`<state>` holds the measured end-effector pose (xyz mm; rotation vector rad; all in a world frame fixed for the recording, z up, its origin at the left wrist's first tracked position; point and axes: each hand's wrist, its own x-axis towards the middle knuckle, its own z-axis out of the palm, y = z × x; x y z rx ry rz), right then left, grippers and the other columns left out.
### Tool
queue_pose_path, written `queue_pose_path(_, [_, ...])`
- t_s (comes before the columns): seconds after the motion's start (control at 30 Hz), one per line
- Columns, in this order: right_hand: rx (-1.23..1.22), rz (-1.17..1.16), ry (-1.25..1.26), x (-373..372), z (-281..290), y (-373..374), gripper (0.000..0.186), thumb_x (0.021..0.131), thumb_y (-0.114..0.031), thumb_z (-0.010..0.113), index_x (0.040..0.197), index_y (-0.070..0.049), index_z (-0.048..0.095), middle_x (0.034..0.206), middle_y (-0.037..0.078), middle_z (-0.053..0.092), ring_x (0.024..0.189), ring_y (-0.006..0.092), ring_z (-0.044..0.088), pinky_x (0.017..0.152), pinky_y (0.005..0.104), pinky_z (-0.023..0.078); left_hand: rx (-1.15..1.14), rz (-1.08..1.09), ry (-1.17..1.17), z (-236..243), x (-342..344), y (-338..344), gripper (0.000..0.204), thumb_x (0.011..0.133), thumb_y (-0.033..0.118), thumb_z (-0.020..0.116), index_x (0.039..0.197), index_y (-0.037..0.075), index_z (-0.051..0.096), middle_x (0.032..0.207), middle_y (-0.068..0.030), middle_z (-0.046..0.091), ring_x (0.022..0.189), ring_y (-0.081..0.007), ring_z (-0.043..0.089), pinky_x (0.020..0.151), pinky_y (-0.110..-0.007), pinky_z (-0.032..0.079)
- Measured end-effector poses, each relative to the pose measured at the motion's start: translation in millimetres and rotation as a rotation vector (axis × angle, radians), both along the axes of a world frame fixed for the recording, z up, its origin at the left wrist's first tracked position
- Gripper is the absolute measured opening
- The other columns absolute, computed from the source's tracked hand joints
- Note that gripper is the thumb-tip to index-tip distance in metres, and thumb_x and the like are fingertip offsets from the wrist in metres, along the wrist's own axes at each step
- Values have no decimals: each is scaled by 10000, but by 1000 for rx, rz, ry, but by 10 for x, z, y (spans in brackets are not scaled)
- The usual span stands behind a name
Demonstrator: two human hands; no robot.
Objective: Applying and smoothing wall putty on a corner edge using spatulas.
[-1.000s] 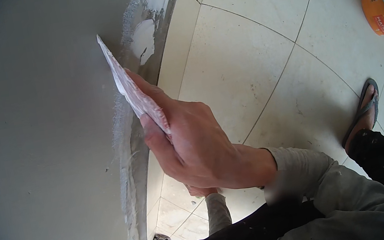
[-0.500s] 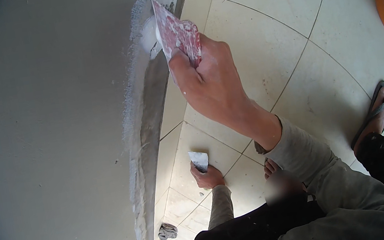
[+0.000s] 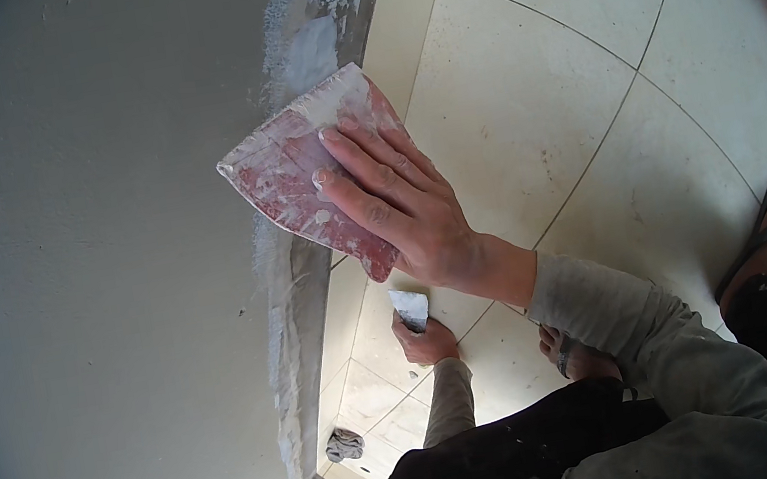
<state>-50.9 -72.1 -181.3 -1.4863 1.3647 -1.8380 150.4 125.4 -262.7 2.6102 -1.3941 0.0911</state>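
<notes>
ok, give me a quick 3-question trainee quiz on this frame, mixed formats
1. True or false: the right hand presses a wide reddish trowel blade flat near the wall corner.
2. What does the left hand hold? A) a small pale scraper B) a brush C) nothing
3. Fill in: the floor is covered in pale ____.

Key: 1 true; 2 A; 3 tiles
</notes>
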Motion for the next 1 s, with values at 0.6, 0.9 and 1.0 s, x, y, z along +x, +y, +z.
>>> queue_pose_path(0.6, [192,11,-268,-558,176,-164,475,854,48,525,1328,86,535,1292,272,609,1185,393,616,958,405,525,-2,1,20,6,-22,10,314,851,134,665,1159,78,650,1091,-155,712,993,-379,675,839,-469,518])
queue_pose_path(0.9, [160,349,-3,105,266,430,635,804,-35,697,1383,79,465,1383,237,550,1288,402,521,1104,512,416,70,5,-6,-51,74,101,297,857,165,686,1140,85,647,1081,-170,710,982,-382,673,818,-487,512])
queue_pose_path(1.0, [97,421,121,-128,5,530,484,877,-116,638,1344,-18,554,1413,155,553,1337,361,493,1159,543,325,6,-24,-20,-77,74,58,290,858,157,685,1136,85,647,1076,-176,709,980,-384,673,814,-492,509])
